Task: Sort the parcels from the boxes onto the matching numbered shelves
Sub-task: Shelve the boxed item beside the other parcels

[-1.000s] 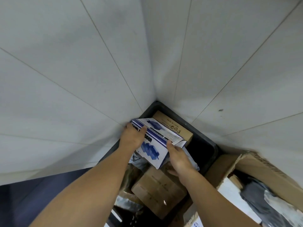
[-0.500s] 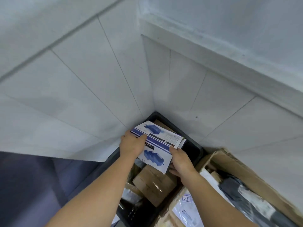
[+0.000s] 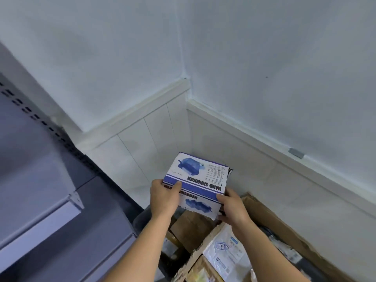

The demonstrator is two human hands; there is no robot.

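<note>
Holding the hand shredder box [image 3: 196, 180] up before the tiled wall [image 3: 158, 135] corner, I see my left grip [image 3: 163, 198] curled round its left edge and my right grip [image 3: 232, 209] clasping its right corner, above the open cardboard carton [image 3: 274, 218] of parcels.

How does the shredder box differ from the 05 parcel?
The shredder box is a rigid blue-and-white carton; the 05 parcel looks like a soft white mailer. The left hand and right hand hold the shredder box aloft; the 05 parcel lies in the cardboard box. Only the parcel shows a handwritten number.
</note>
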